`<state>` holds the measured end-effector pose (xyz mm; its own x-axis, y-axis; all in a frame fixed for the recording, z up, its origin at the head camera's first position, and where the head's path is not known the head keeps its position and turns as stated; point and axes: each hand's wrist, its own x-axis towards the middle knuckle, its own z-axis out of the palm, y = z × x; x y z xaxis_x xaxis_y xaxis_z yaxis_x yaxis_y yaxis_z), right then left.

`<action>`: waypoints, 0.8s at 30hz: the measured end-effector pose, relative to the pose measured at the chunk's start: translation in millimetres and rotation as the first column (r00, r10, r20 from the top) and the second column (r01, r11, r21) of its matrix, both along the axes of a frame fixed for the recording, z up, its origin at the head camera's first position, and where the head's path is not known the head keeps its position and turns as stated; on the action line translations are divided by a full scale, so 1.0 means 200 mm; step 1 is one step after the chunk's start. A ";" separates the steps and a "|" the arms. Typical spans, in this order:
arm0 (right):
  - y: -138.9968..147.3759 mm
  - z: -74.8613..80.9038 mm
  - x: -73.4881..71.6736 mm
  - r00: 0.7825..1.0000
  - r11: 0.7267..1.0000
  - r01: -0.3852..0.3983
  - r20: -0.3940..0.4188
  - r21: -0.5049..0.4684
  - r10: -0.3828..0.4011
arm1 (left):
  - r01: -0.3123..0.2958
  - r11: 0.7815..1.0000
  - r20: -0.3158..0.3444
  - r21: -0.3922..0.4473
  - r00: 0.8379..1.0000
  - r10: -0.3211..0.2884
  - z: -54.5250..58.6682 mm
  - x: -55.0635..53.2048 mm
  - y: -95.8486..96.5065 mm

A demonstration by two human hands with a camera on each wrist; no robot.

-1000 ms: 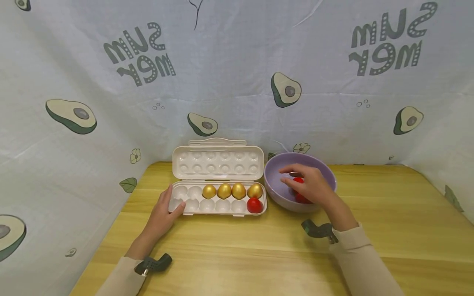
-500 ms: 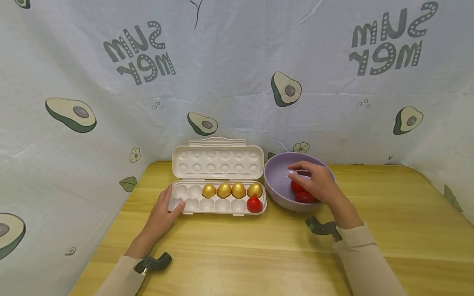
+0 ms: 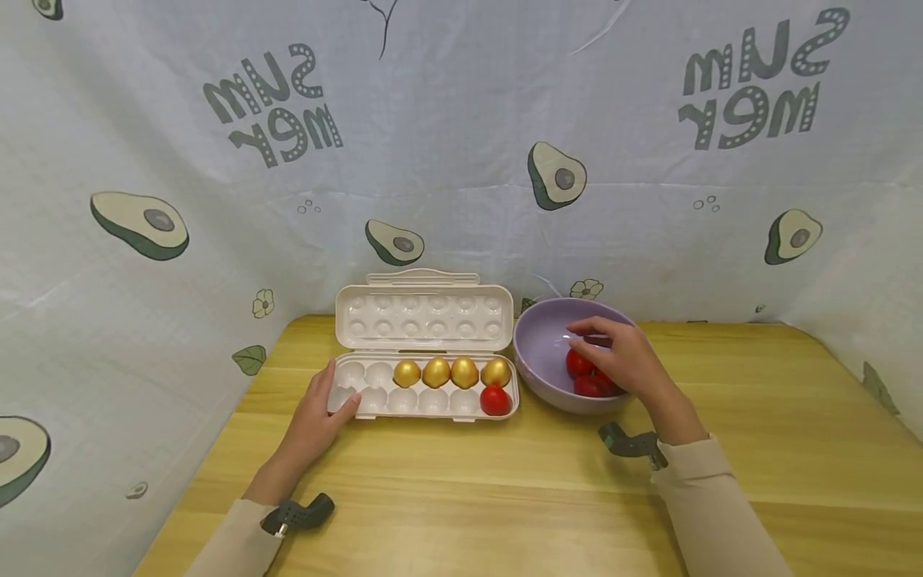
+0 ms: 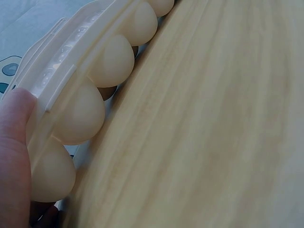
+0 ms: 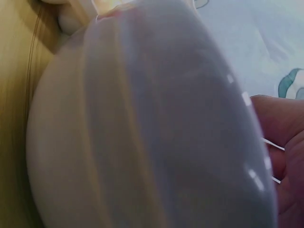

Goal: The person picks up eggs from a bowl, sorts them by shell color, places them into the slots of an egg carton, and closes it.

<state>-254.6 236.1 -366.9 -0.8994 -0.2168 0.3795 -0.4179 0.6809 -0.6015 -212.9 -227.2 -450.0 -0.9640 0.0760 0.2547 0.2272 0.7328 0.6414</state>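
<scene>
Your left hand (image 3: 313, 421) holds the left end of the egg box (image 3: 404, 401), the thumb over its front rim. This box is of pale, smooth plastic with rounded cups, and its dimpled lid (image 3: 425, 318) is folded back behind. In its back row, toward the right end, sit four golden eggs (image 3: 436, 373) with metallic shine; one glossy red egg (image 3: 494, 401) fills the front right cup. Just right of the box is the round, glazed-looking purple bowl (image 3: 537, 353), with red eggs (image 3: 593, 387) inside. Your right hand (image 3: 622, 357) is over them, thumb and forefinger apart; whether it touches them, I cannot tell. Under the box, the table (image 3: 461, 497) has yellowish wood grain.
</scene>
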 end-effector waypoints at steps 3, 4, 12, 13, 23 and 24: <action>0.00 -0.01 -0.01 1.000 1.000 0.006 -0.016 0.004 -0.006 | 0.000 1.000 0.002 0.003 1.000 0.000 0.00 0.00 0.00; 0.01 -0.02 -0.01 1.000 1.000 0.009 -0.022 0.007 -0.009 | -0.001 1.000 0.001 0.005 1.000 0.001 0.00 0.00 0.00; 0.02 -0.06 -0.03 0.999 0.998 0.032 -0.012 0.046 -0.031 | 0.005 1.000 0.007 0.007 1.000 -0.005 0.00 0.00 0.00; 0.02 -0.06 -0.03 0.999 0.998 0.033 -0.005 0.050 -0.033 | 0.004 1.000 0.010 0.007 1.000 -0.005 0.00 -0.01 0.00; 0.03 -0.06 -0.02 0.998 0.995 0.031 0.058 0.099 -0.036 | 0.006 1.000 0.001 0.017 1.000 -0.006 -0.01 0.00 -0.01; 0.03 -0.06 -0.02 0.997 0.994 0.030 0.064 0.103 -0.037 | 0.004 1.000 0.001 0.020 1.000 -0.004 -0.01 0.00 -0.01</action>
<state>-259.3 241.5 -378.7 -0.9292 -0.2208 0.2963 -0.3554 0.7532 -0.5535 -213.2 -228.9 -451.7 -0.9639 0.0751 0.2553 0.2298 0.7185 0.6565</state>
